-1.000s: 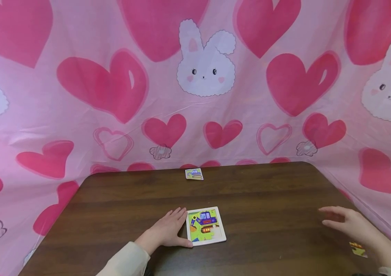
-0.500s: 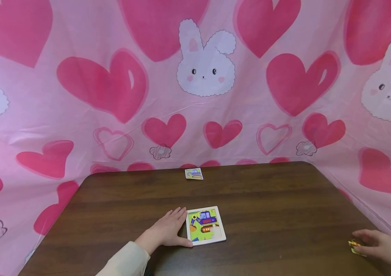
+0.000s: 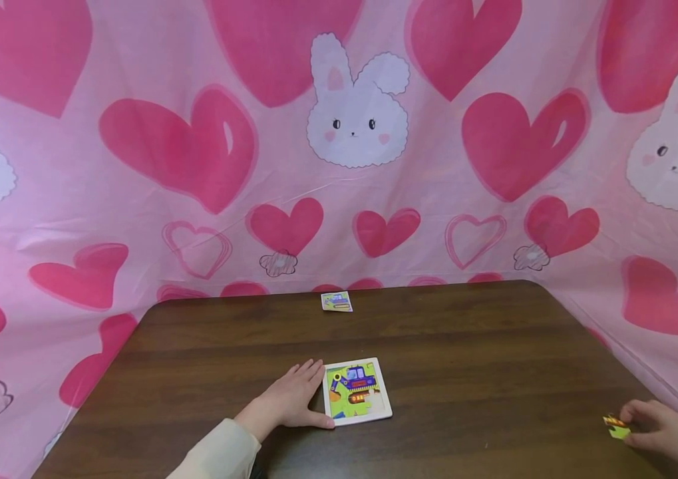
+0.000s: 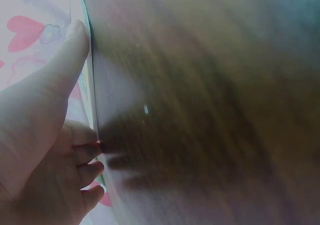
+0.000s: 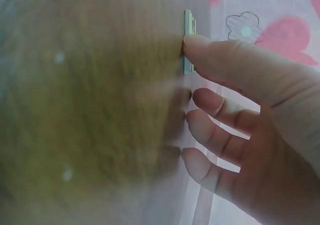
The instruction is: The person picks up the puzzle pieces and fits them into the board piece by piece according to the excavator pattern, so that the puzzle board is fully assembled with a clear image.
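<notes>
A square picture puzzle in a white frame (image 3: 385, 407) lies near the middle of the table, showing a blue excavator on green. Its lower right corner has a pale gap with no piece in it. My left hand (image 3: 292, 399) rests along the frame's left side, fingers extended and thumb at the lower left corner. Far to the right, my right hand (image 3: 662, 429) pinches a green and orange puzzle piece (image 3: 619, 432) at its right edge, low at the tabletop. In the right wrist view the thumb (image 5: 200, 44) touches the piece's edge; the other fingers are bent.
A small card (image 3: 337, 302) with an excavator picture lies at the table's far edge. The dark wooden table (image 3: 470, 372) ends at a pink cloth (image 3: 434, 199) with hearts and rabbits, which hangs behind it and at both sides.
My right hand has moved right and toward me, down to the loose puzzle piece, and its fingers have come onto it. The piece has shifted slightly. The left hand stays at the frame.
</notes>
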The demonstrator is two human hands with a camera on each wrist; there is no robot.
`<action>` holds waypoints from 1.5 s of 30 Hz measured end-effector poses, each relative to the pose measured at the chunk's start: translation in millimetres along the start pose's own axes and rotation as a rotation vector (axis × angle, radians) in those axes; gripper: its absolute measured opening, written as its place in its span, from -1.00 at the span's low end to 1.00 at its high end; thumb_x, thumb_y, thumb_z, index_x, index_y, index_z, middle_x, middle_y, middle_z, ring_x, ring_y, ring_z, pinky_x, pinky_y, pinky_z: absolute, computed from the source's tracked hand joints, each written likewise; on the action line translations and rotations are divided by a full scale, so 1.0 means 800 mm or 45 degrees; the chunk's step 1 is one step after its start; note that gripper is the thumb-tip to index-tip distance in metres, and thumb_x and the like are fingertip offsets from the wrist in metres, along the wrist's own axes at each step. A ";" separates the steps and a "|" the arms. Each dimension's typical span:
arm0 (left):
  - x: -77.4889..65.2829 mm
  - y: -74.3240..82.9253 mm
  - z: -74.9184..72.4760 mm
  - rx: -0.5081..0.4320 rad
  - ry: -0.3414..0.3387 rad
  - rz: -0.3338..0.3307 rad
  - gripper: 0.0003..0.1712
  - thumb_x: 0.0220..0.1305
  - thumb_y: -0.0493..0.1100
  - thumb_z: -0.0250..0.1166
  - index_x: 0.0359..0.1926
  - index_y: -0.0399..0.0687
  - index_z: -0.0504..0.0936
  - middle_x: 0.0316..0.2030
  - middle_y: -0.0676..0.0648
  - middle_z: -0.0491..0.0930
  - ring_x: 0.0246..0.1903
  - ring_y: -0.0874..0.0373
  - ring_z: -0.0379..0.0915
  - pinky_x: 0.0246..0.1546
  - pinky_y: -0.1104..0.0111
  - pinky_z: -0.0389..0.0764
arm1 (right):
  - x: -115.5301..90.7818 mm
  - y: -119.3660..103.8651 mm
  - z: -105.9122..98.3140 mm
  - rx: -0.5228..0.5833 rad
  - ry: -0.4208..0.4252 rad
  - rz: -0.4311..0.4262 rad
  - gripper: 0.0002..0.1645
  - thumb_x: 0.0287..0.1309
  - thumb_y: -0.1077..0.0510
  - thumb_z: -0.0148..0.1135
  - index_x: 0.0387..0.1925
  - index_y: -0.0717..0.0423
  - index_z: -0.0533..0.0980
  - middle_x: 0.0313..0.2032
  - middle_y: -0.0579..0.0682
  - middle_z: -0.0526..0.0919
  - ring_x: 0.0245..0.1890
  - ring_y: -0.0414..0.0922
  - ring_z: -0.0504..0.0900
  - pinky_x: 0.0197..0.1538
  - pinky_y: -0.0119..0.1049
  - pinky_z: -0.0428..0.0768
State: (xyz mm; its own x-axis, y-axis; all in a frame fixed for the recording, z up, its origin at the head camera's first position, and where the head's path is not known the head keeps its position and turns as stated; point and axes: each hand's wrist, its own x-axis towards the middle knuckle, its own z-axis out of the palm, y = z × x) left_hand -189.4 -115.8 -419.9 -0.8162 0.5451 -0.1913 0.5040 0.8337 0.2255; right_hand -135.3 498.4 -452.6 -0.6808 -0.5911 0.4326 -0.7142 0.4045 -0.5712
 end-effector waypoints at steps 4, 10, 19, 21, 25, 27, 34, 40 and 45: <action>0.000 0.000 0.000 -0.007 0.000 -0.003 0.16 -0.10 0.45 0.22 0.33 -0.25 0.18 0.32 -0.19 0.14 0.31 -0.07 -0.02 0.26 0.07 0.05 | 0.001 -0.005 0.001 -0.104 0.052 0.048 -0.39 -0.52 0.62 0.31 -0.43 -0.03 0.41 -0.44 -0.32 0.47 -0.37 -0.49 0.41 -0.37 -0.73 0.21; 0.000 0.001 -0.002 -0.002 -0.007 -0.005 0.15 -0.09 0.45 0.22 0.33 -0.25 0.18 0.32 -0.19 0.15 0.31 -0.07 -0.03 0.26 0.08 0.05 | 0.003 -0.016 0.004 -0.295 0.165 0.249 -0.47 -0.39 0.51 0.37 -0.50 -0.14 0.39 -0.52 -0.40 0.39 -0.48 -0.50 0.31 -0.50 -0.64 0.16; 0.000 0.002 -0.004 0.000 -0.013 -0.005 0.15 -0.08 0.45 0.21 0.33 -0.25 0.18 0.32 -0.19 0.14 0.32 -0.06 -0.03 0.26 0.09 0.04 | 0.044 -0.027 0.008 -0.128 0.240 0.290 -0.53 -0.27 0.60 0.26 -0.48 -0.01 0.40 -0.58 -0.28 0.46 -0.56 -0.39 0.38 -0.56 -0.50 0.25; 0.000 0.002 -0.004 0.002 -0.012 -0.004 0.14 -0.09 0.45 0.22 0.33 -0.25 0.19 0.32 -0.19 0.15 0.31 -0.06 -0.03 0.26 0.08 0.04 | 0.058 -0.031 0.008 -0.171 0.243 0.316 -0.56 -0.25 0.55 0.31 -0.48 0.00 0.40 -0.57 -0.29 0.49 -0.54 -0.42 0.42 -0.54 -0.55 0.27; 0.001 0.002 -0.002 -0.007 -0.016 -0.007 0.15 -0.09 0.44 0.23 0.33 -0.24 0.19 0.32 -0.18 0.15 0.31 -0.06 -0.03 0.26 0.08 0.04 | 0.090 -0.041 0.010 -0.292 0.226 0.417 -0.65 -0.21 0.42 0.39 -0.49 0.02 0.42 -0.55 -0.31 0.52 -0.52 -0.42 0.44 -0.50 -0.58 0.31; 0.002 0.001 -0.001 -0.009 -0.016 -0.012 0.15 -0.10 0.45 0.23 0.34 -0.23 0.18 0.32 -0.18 0.15 0.32 -0.06 -0.03 0.26 0.08 0.04 | 0.106 -0.048 0.012 -0.362 0.226 0.463 -0.68 -0.21 0.37 0.42 -0.49 0.03 0.44 -0.53 -0.32 0.52 -0.52 -0.41 0.45 -0.48 -0.58 0.34; 0.004 0.000 0.001 -0.001 -0.023 -0.022 0.15 -0.11 0.46 0.22 0.34 -0.21 0.18 0.32 -0.17 0.15 0.32 -0.05 -0.03 0.26 0.09 0.04 | 0.166 -0.071 0.025 -0.523 0.210 0.509 -0.70 -0.19 0.24 0.47 -0.38 0.04 0.51 -0.46 -0.20 0.57 -0.50 -0.38 0.49 -0.46 -0.42 0.50; 0.003 0.000 0.001 -0.005 -0.030 -0.028 0.16 -0.11 0.48 0.20 0.35 -0.21 0.17 0.33 -0.16 0.13 0.32 -0.04 -0.04 0.27 0.10 0.03 | 0.212 -0.086 0.044 -0.511 0.181 0.374 -0.71 -0.16 0.22 0.46 -0.33 0.03 0.55 -0.42 -0.19 0.58 -0.52 -0.37 0.45 -0.49 -0.38 0.47; 0.002 0.000 0.000 -0.010 -0.025 -0.029 0.16 -0.11 0.47 0.21 0.34 -0.21 0.18 0.32 -0.16 0.14 0.32 -0.05 -0.03 0.27 0.10 0.03 | 0.249 -0.095 0.070 -0.501 0.164 0.243 -0.70 -0.19 0.23 0.47 -0.32 0.04 0.57 -0.40 -0.20 0.57 -0.53 -0.36 0.39 -0.52 -0.39 0.43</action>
State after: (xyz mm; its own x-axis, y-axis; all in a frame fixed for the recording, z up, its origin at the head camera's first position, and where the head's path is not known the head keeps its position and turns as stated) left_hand -190.9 -114.9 -420.4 -0.8217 0.5278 -0.2152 0.4831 0.8452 0.2285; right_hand -207.5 310.9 -362.7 -0.8032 -0.3988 0.4425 -0.5645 0.7468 -0.3516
